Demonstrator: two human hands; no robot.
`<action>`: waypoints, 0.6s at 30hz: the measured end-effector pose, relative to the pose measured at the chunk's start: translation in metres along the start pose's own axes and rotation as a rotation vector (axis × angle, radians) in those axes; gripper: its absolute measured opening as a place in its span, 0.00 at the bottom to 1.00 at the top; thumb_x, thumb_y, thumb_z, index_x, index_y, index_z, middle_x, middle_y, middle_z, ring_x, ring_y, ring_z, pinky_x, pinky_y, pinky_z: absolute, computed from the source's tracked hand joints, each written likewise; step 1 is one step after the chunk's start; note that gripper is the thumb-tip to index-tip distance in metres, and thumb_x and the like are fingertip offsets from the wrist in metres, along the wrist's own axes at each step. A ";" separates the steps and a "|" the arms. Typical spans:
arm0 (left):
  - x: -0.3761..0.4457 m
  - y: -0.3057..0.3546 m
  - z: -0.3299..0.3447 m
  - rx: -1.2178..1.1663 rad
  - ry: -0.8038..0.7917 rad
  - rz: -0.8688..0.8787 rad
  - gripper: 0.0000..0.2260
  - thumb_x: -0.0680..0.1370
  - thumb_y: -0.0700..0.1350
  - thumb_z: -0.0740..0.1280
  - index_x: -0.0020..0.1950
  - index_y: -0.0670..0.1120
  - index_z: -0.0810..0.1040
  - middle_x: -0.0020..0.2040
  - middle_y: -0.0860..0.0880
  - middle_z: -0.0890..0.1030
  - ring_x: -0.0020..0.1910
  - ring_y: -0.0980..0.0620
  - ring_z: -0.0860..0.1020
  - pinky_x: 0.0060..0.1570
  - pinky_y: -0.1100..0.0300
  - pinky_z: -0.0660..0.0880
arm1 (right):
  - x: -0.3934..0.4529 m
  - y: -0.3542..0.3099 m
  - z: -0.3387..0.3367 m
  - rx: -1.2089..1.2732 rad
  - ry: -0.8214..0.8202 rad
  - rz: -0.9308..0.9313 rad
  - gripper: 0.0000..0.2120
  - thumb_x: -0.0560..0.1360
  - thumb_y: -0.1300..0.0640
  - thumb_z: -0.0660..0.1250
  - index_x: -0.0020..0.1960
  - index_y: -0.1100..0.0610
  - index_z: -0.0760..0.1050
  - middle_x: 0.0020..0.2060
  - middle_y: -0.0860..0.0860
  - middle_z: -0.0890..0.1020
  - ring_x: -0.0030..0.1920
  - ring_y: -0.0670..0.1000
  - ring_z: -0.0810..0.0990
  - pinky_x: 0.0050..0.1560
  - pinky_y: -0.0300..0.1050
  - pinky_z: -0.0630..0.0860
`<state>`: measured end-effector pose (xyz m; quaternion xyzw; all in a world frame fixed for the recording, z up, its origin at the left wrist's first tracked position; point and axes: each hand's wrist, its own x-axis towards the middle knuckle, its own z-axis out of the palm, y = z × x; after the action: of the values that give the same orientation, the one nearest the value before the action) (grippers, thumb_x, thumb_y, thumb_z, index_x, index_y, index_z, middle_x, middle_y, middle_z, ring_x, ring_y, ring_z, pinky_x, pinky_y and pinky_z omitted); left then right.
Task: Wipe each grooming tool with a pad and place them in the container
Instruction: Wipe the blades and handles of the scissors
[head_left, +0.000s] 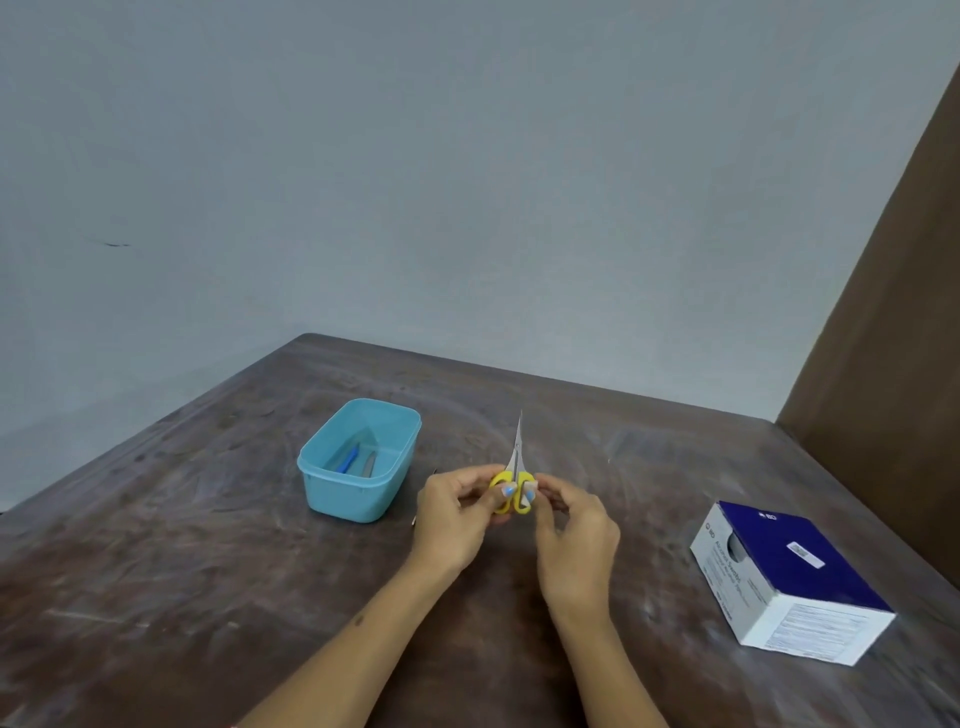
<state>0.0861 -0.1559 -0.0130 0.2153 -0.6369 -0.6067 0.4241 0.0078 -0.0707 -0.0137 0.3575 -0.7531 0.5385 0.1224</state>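
Scissors (516, 457): upright, long axis vertical, tips up, right of the container (358, 460).
Left hand (457, 512): pinches the yellow handles.
Right hand (574, 530): pinches the handles too.

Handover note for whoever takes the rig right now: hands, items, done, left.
Left hand: grips the yellow-handled scissors by the handles, blades pointing up and away, above the table.
Right hand: fingers pinch at the scissors' right handle; a pad between them cannot be made out.
Container: open, left of the hands, two tools inside.
Swab box: on the table, right.
Done: two tools binned.
Left: finish wiping the scissors, put them in the container. A thin item shows by the left hand; unclear what.
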 end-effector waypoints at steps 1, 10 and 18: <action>0.000 0.001 0.000 -0.014 0.002 -0.001 0.09 0.73 0.35 0.69 0.52 0.41 0.82 0.42 0.48 0.85 0.42 0.53 0.84 0.39 0.62 0.80 | 0.000 -0.001 -0.001 -0.005 0.008 -0.010 0.09 0.73 0.64 0.69 0.51 0.54 0.82 0.41 0.47 0.83 0.43 0.47 0.79 0.43 0.32 0.69; 0.000 0.001 -0.001 -0.039 -0.065 -0.065 0.09 0.73 0.35 0.69 0.51 0.43 0.82 0.43 0.49 0.85 0.44 0.52 0.84 0.42 0.59 0.81 | 0.000 -0.001 -0.002 -0.068 0.037 -0.079 0.09 0.72 0.65 0.69 0.50 0.57 0.82 0.42 0.49 0.84 0.44 0.48 0.77 0.46 0.38 0.69; 0.001 0.004 -0.001 -0.193 -0.005 -0.075 0.10 0.74 0.34 0.67 0.54 0.39 0.80 0.43 0.46 0.85 0.44 0.50 0.84 0.42 0.60 0.81 | 0.001 0.001 0.000 0.072 -0.048 0.089 0.08 0.74 0.61 0.69 0.52 0.55 0.83 0.43 0.49 0.85 0.42 0.43 0.81 0.42 0.25 0.70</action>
<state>0.0868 -0.1565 -0.0089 0.1957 -0.5682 -0.6810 0.4184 0.0061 -0.0714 -0.0138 0.3407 -0.7510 0.5616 0.0674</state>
